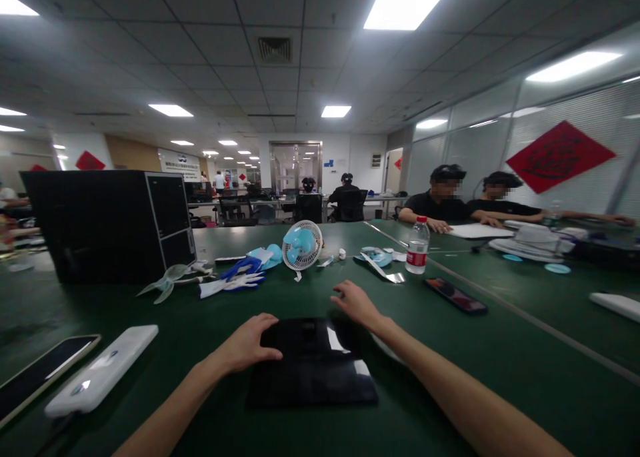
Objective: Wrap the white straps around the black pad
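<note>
A glossy black flat panel (313, 374) lies in front of me on the green table, reflecting the ceiling lights. My left hand (253, 342) is at its left edge, thumb stretched over the panel and the other fingers apart from the thumb along the far left corner. Past the panel's far right corner is my right hand (355, 304), fingers loosely extended and apart, with nothing visible in them. My right forearm crosses above a pale curved item (387, 347), mostly hidden. Beyond both hands is a small fan (302, 245) with blue blades and a white grille.
A large black box (100, 224) stands at the left, near gloves (235, 280) and clear fan blades (169, 282). A white power bank (107, 367) and phone (45, 374) lie nearer. To the right are a bottle (417, 247) and a dark phone (455, 295). Two people sit beyond.
</note>
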A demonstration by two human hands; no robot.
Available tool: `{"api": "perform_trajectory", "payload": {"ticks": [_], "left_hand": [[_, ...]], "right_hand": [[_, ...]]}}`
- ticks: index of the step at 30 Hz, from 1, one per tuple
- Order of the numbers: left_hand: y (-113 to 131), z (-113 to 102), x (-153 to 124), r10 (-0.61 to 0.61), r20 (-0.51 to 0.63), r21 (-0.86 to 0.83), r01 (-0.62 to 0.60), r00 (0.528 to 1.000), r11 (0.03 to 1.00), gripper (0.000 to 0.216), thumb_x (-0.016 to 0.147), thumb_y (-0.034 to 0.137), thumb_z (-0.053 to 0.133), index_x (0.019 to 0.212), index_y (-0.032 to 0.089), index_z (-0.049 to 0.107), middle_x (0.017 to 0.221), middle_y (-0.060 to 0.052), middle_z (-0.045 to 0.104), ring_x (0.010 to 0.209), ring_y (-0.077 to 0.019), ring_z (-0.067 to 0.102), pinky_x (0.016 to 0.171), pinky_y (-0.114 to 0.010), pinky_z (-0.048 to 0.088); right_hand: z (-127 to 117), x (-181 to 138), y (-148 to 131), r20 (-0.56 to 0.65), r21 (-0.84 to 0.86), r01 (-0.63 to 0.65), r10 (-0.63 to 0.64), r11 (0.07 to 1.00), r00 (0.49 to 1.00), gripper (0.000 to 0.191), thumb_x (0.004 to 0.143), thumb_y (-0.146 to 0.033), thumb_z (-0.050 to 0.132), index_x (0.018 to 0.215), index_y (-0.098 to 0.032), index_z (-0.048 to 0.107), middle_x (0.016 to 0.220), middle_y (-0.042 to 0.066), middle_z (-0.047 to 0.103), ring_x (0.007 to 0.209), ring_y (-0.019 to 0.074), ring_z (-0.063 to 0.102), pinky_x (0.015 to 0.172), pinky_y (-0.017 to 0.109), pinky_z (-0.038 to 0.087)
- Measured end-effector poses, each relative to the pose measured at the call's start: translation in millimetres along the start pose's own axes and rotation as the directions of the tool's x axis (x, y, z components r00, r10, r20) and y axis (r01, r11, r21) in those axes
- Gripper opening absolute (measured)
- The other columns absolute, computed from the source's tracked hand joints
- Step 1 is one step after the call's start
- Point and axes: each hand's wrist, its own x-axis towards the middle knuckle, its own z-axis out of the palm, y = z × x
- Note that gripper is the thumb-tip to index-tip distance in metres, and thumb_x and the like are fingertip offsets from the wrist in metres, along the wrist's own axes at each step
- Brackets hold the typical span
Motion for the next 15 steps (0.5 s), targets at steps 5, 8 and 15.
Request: {"api": "perform_trajectory", "payload": {"ticks": [5, 8, 15], "left_hand": [[-3.2, 1.1, 2.1, -0.017, 0.011, -0.042, 0.017, 1.0, 0.999, 0.079, 0.066, 0.062, 0.064, 0.133, 0.023, 0.047, 0.141, -0.008, 0.044, 0.127, -0.0278, 0.043, 0.106, -0.039, 0.034], [-5.8, 2.4, 3.5, -0.02, 0.016, -0.063, 0.021, 1.0, 0.998, 0.079, 0.066, 0.061, 0.064, 0.133, 0.022, 0.047, 0.141, -0.008, 0.044, 0.127, -0.027, 0.043, 0.106, -0.038, 0.035], [-10.2, 4.6, 5.7, -0.039, 0.018, -0.054, 0.04, 0.999, 0.998, 0.082, 0.066, 0.063, 0.064, 0.134, 0.023, 0.045, 0.143, -0.008, 0.042, 0.129, -0.0284, 0.041, 0.108, -0.04, 0.033]], "right_hand": [[-19.2, 9.0, 72.5, -0.141, -0.175, -0.286, 0.264, 0.942, 0.954, 0.038, 0.085, -0.03, 0.054, 0.116, -0.009, 0.061, 0.118, 0.017, 0.058, 0.107, 0.0238, 0.056, 0.092, 0.03, 0.04], [-28.2, 7.3, 97.9, -0.181, -0.223, -0.365, 0.33, 0.904, 0.927, 0.039, 0.085, -0.03, 0.053, 0.118, -0.009, 0.061, 0.117, 0.019, 0.058, 0.109, 0.0258, 0.055, 0.093, 0.031, 0.04], [-23.6, 13.8, 119.5, -0.093, -0.336, -0.361, 0.351, 0.87, 0.932, 0.038, 0.086, -0.034, 0.052, 0.117, -0.016, 0.064, 0.119, 0.017, 0.056, 0.113, 0.0276, 0.05, 0.091, 0.034, 0.04]]}}
